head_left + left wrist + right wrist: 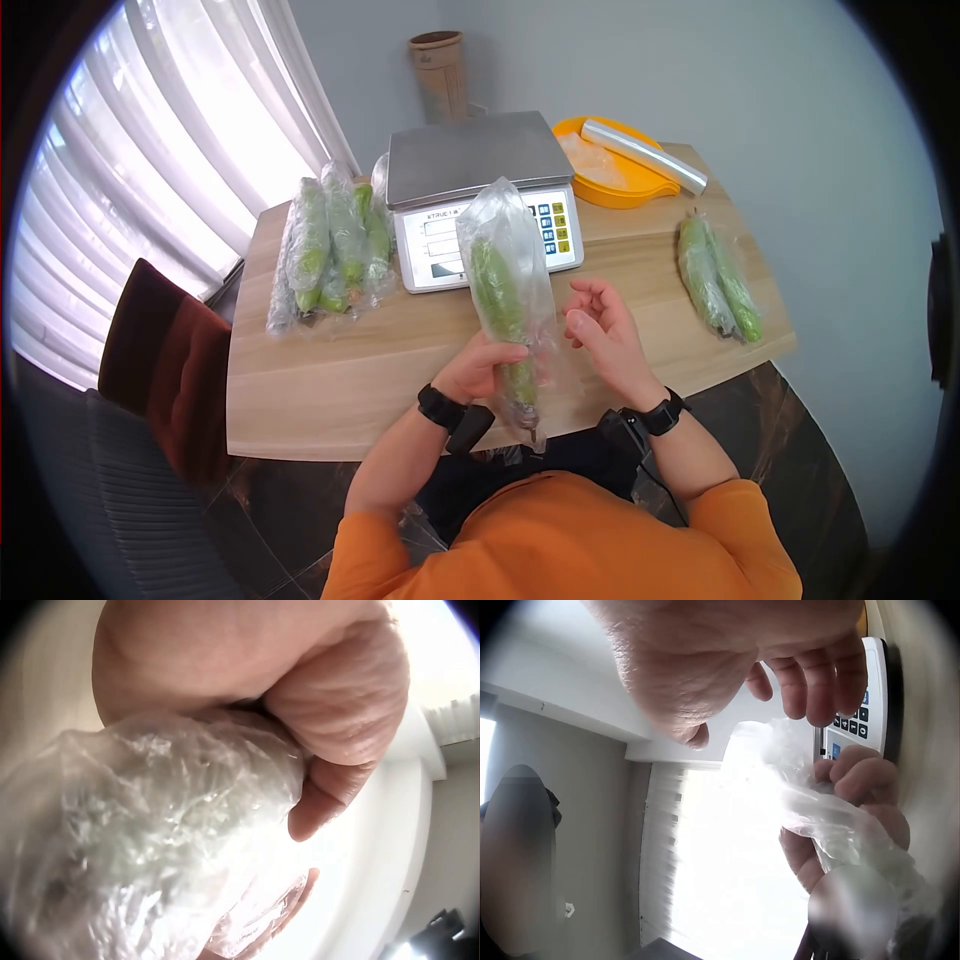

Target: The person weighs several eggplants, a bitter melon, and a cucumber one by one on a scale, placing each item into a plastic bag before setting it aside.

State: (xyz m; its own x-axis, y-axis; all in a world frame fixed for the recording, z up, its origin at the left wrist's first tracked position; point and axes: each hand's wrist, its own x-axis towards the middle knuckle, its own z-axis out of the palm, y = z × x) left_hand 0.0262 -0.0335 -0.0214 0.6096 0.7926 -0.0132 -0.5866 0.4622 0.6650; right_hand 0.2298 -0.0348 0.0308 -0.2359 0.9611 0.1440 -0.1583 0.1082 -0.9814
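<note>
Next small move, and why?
I'd probably have the right grip pinch the slack bag end and fold it down: the left grip holds the bagged green vegetable, the right grip looks empty close beside it, and the slack bag end extends past the vegetable's far tip.

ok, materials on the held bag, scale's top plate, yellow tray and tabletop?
Held bag: thin, clear plastic film, glossy; it creases and shows the green vegetable through.
Scale's top plate: probably steel, satin finish, going by its grey metallic sheen.
Yellow tray: likely moulded plastic, smooth, evenly coloured.
Tabletop: wood or wood-look laminate, pale; grain shows, can't tell which.
</note>
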